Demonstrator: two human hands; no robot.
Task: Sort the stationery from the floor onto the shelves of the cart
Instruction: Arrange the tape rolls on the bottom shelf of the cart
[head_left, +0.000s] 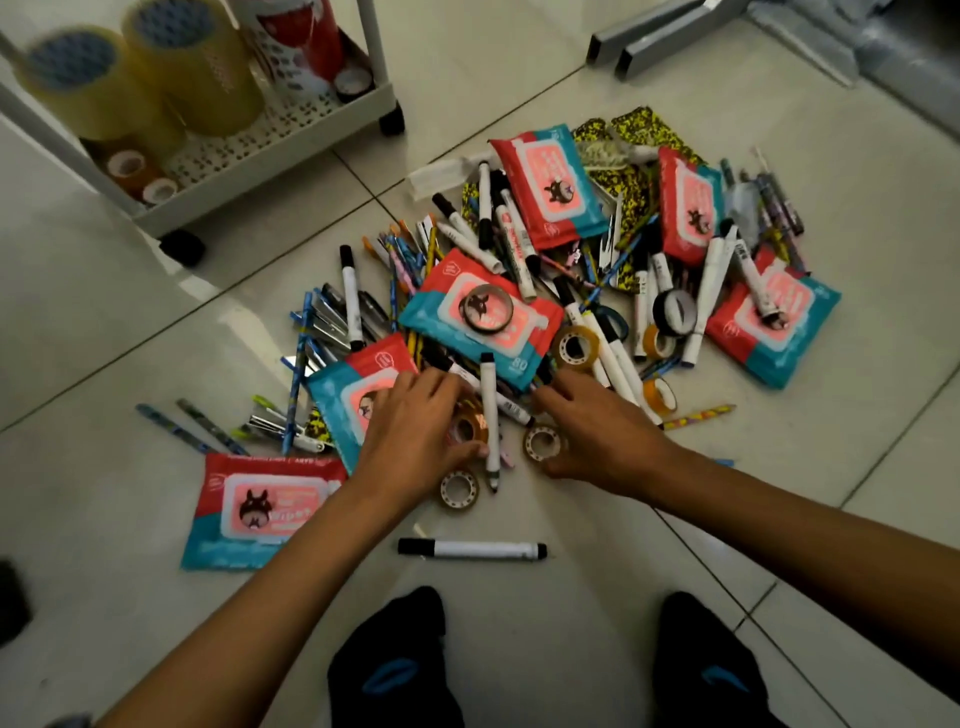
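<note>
A heap of stationery lies on the tiled floor: white markers, pens, pencils, small tape rolls and several red-and-blue wipes packs. My left hand curls over a brown tape roll at the heap's near edge, thumb beneath it. My right hand reaches in beside it, with a small clear tape roll between thumb and fingers. A white marker lies between the two hands. The white cart stands at the upper left; its bottom shelf holds large yellow tape rolls and small rolls.
A loose marker and another tape roll lie on the floor near my feet. A wipes pack sits at the left. Metal furniture legs are at the top right. The cart's black wheels rest on the tiles.
</note>
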